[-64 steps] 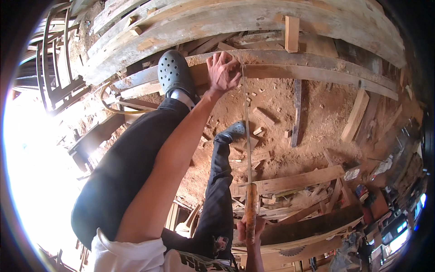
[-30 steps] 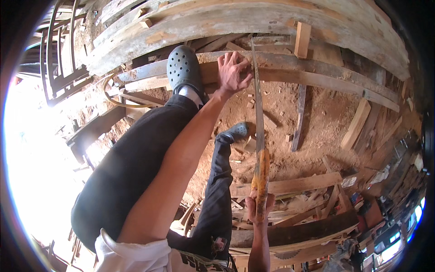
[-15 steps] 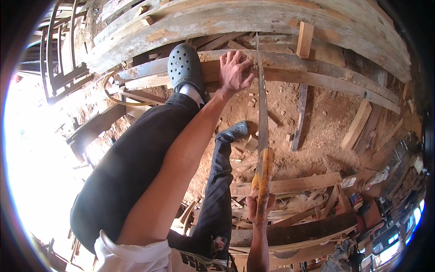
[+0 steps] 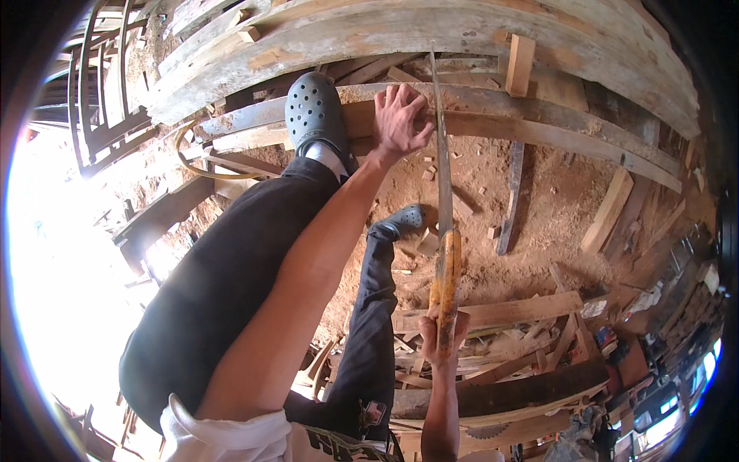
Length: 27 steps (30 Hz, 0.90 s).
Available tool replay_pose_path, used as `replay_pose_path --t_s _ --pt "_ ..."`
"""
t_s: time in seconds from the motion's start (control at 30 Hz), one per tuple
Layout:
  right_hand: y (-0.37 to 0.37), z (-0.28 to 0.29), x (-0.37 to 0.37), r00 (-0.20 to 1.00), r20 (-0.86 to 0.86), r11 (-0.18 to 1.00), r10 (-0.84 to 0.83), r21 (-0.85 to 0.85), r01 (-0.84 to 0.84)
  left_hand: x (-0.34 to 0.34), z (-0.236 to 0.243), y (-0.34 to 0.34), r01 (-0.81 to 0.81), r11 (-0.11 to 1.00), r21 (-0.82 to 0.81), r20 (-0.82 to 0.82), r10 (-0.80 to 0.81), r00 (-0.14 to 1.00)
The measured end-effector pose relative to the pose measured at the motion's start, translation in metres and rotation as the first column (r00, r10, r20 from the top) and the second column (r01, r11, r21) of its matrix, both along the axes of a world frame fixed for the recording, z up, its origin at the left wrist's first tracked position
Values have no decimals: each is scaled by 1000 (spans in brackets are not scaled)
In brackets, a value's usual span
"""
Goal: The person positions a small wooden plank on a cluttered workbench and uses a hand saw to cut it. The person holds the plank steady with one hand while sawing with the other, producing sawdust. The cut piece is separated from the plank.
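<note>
My left hand (image 4: pixel 399 123) has its bent fingers wrapped over the long wooden board (image 4: pixel 539 112) beside the saw blade. My left foot, in a grey perforated clog (image 4: pixel 308 112), rests on that board left of the hand. My right hand (image 4: pixel 443 335) grips the worn yellow handle of a handsaw (image 4: pixel 448 273). The long blade runs forward from it across the board, just right of my left fingers; where its teeth meet the wood is too small to make out.
Heavy weathered planks (image 4: pixel 369 31) lie at the top, with an upright small block (image 4: pixel 519 65) against them. My other foot (image 4: pixel 404 219) is on dirt strewn with offcuts. Lumber and a round toothed blade (image 4: pixel 493 427) lie at lower right. A yellow hose-like loop (image 4: pixel 192 169) is at left.
My right hand has pushed the saw forward, up the picture, from where it was. My left hand and raised foot stay on the board; the whole view has shifted slightly since the earliest frame.
</note>
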State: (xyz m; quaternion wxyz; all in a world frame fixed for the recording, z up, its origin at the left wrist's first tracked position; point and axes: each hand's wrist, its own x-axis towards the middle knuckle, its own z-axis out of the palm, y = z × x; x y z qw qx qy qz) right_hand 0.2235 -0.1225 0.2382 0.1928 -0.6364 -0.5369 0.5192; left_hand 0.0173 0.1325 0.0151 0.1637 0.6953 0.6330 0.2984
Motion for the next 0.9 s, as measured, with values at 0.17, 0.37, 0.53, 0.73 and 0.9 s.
replay_pose_path --t_s 0.17,0.37,0.53,0.73,0.9 --pt "-3 -5 0 996 -56 998 -63 -14 62 -1 0 -2 14 999 -48 -10 -14 1000" --pt "2 -10 2 995 -94 991 24 -126 -36 -2 -2 -1 23 998 -67 -28 -25 999" --pt "-2 -2 -6 996 -68 998 -63 -1 63 -3 -1 0 31 998 -56 -3 -31 1000" --pt "-33 23 -1 978 -150 989 -142 -71 133 -3 1 -1 35 997 -72 -13 -36 999" --pt "-41 21 15 997 -71 998 -24 61 28 -4 2 -1 62 993 -102 -9 -63 998"
